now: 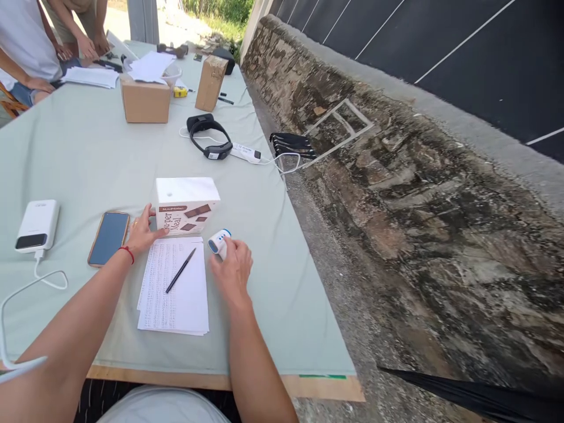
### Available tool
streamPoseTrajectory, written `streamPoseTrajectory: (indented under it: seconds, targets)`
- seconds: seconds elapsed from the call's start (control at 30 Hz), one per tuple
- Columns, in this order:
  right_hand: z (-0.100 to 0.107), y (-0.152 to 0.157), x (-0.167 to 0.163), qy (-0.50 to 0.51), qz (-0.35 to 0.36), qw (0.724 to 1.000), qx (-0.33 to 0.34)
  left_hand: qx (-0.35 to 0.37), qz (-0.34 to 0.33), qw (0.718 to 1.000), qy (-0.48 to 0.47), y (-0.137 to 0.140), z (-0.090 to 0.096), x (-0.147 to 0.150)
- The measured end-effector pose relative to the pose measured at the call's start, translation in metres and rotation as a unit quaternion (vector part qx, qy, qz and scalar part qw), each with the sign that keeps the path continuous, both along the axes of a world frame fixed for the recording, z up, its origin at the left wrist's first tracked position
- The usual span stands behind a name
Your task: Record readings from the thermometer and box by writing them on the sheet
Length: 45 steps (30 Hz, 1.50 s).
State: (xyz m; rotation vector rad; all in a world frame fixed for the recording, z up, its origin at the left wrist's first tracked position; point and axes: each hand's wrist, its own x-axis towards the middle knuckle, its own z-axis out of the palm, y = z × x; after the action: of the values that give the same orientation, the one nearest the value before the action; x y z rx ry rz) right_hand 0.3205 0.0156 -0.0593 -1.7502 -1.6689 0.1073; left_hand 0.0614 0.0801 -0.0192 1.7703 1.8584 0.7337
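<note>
White rectangular cardboard box with brown print (187, 207) stands just behind printed white sheets (161, 294), spread left hand (143, 231) at its left corner; the right hand (233, 267) grips a white-and-blue handheld device (217, 241).

Brown-printed white box (187, 202), blue-white device (218, 239), pale green tablecloth (268, 282).
</note>
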Motion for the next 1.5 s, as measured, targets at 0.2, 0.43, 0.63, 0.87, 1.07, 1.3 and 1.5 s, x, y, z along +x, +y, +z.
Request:
streamPoseTrajectory:
  seconds: [0.2, 0.43, 0.63, 0.87, 1.07, 1.3, 1.5]
  targets:
    - [-0.006, 0.013, 0.025, 0.112, -0.037, 0.980, -0.161, 0.005, 0.033, 0.999, -0.038, 0.000, -0.002, 0.000]
    - [0.028, 0.003, -0.024, 0.478, 0.144, 0.855, -0.140, -0.003, 0.024, 1.000, 0.016, 0.000, -0.001, 0.005]
    - [0.031, 0.006, -0.059, 0.553, 0.190, 0.795, -0.161, -0.004, 0.018, 0.998, 0.062, -0.002, 0.000, 0.009]
    - [0.019, 0.010, -0.065, 0.570, 0.172, 0.787, -0.165, 0.001, 0.005, 0.997, 0.072, -0.004, -0.002, 0.013]
    - [0.012, 0.008, -0.064, 0.555, 0.171, 0.798, -0.162, 0.002, 0.007, 0.996, 0.091, -0.007, -0.002, 0.017]
    - [0.011, 0.007, -0.064, 0.576, 0.168, 0.783, -0.163, -0.001, 0.007, 0.995, 0.103, -0.008, 0.001, 0.019]
    - [0.014, 0.007, -0.065, 0.619, 0.150, 0.751, -0.177, -0.001, -0.001, 0.996, 0.088, -0.007, 0.000, 0.017]
